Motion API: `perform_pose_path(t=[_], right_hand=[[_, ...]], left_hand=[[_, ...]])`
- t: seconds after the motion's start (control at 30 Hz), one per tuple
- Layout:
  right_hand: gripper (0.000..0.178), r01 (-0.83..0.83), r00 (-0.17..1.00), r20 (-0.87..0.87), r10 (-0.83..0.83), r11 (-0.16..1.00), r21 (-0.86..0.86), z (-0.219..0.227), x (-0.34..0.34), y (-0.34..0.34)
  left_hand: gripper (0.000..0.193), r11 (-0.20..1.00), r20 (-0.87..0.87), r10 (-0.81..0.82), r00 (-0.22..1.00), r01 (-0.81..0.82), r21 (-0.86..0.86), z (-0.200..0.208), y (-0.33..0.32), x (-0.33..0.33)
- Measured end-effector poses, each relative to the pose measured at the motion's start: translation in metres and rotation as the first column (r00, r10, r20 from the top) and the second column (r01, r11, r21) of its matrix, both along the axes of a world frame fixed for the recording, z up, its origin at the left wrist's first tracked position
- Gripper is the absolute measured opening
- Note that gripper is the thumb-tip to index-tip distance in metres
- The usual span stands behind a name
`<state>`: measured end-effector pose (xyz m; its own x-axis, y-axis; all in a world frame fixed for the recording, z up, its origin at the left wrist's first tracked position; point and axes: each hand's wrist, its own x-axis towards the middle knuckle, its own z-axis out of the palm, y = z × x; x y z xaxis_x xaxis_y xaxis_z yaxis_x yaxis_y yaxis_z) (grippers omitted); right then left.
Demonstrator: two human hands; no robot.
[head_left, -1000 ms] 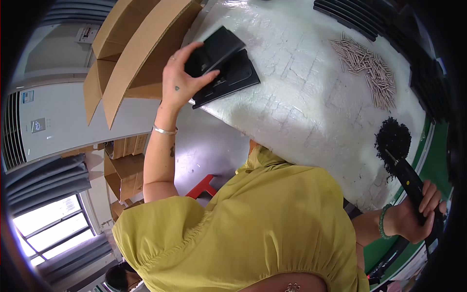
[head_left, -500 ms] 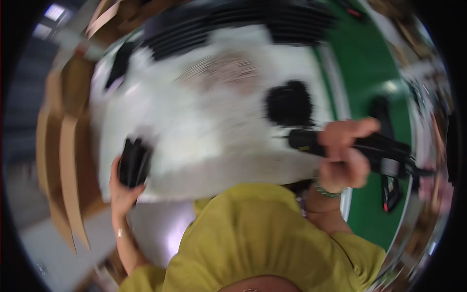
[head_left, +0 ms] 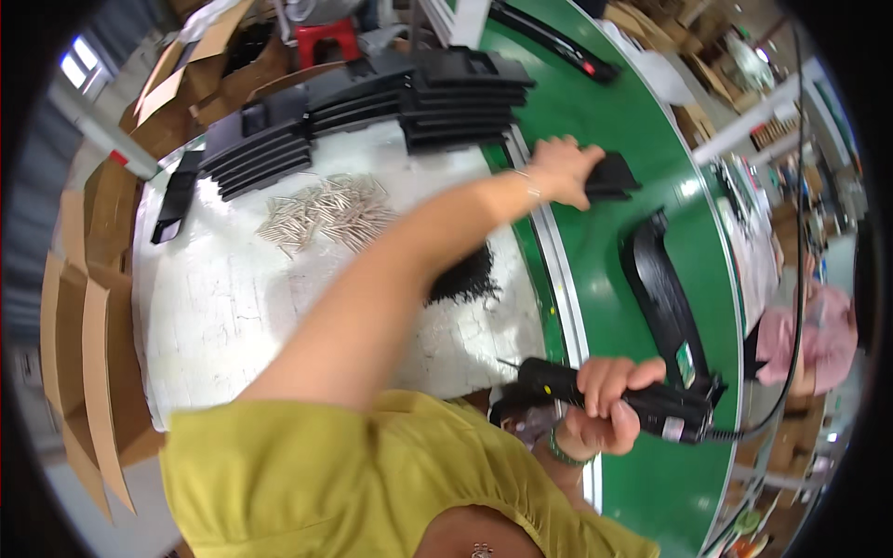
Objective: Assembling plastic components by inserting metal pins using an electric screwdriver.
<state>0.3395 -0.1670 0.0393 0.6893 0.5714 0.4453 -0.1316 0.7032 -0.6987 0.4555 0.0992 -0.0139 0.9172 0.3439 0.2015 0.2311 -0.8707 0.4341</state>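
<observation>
Left hand: the left hand point(head_left: 558, 172) reaches past the right edge of the white bench point(head_left: 233, 344), thumb and fingers spread at the black part point(head_left: 614, 177); whether it grips cannot be told.
Black part: over the green surface point(head_left: 595, 270), near its left edge.
Right hand: the right hand point(head_left: 605, 405) wraps around a black power screwdriver point(head_left: 549, 381), bit pointing left.
Metal pins: pins point(head_left: 326, 212) heap toward the bench's far edge.
Black bits: a dark pile point(head_left: 470, 277) near its right edge, partly behind the forearm.
</observation>
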Motion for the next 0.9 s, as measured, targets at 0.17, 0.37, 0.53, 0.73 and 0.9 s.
perform_pose_path(t=[0.17, 0.37, 0.53, 0.73, 0.9], right_hand=[[0.025, 0.083, 0.997, 0.005, -0.083, 0.996, -0.017, -0.007, 0.018, -0.019], [0.028, 0.064, 0.998, 0.027, -0.061, 0.993, -0.099, -0.011, 0.037, 0.010], [0.025, -0.056, 0.997, 0.040, 0.063, 0.987, -0.150, -0.018, 0.045, 0.040], [0.023, -0.173, 0.982, 0.059, 0.182, 0.977, -0.125, -0.009, 0.018, 0.079], [0.023, -0.215, 0.967, 0.115, 0.226, 0.971, -0.099, 0.003, -0.008, 0.085]], left_hand=[[0.082, 0.983, 0.159, -0.167, 0.973, 0.152, 0.102, -0.012, -0.030, 0.027], [0.040, 0.891, 0.360, -0.422, 0.832, 0.454, -0.003, -0.002, 0.044, -0.147], [0.012, 0.819, 0.457, 0.458, 0.762, -0.562, 0.118, 0.043, 0.133, -0.365], [0.088, 0.151, -0.043, 0.989, 0.145, -0.961, 0.231, -0.012, 0.247, -0.536], [0.087, 0.298, -0.276, 0.933, 0.233, -0.929, 0.222, -0.018, 0.237, -0.515]])
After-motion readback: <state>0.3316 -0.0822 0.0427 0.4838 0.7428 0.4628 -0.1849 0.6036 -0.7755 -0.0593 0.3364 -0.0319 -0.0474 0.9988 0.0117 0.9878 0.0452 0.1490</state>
